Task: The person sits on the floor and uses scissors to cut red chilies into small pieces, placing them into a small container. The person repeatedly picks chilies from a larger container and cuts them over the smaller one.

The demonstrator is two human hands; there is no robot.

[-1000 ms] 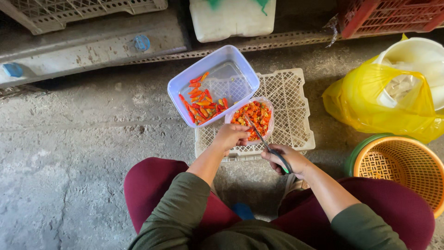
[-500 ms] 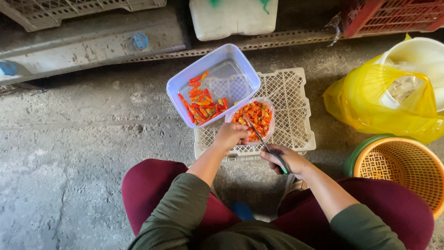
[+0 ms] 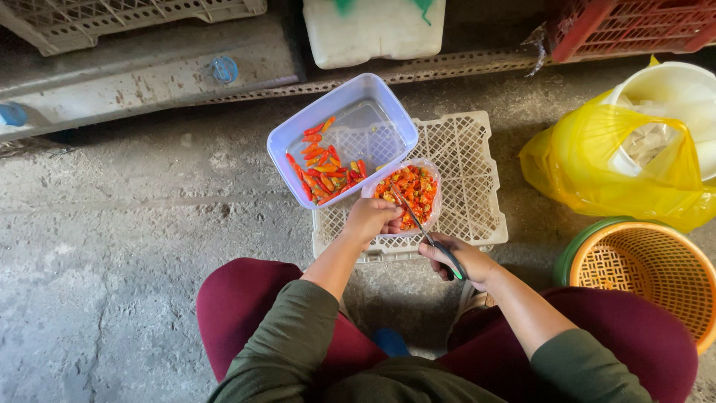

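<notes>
My left hand [image 3: 369,220] pinches a chilli over the small tub [image 3: 406,195]; right-hand fingers [image 3: 447,257] grip scissors [image 3: 425,235], blades unmoved since before: cutting continues.

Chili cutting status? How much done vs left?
Done: the small clear container on the white crate is nearly full of cut chili pieces. In hand: the right hand points scissors into it while the left hand grips its rim. Left: a batch of whole chilies lies in the lavender tub.
</notes>
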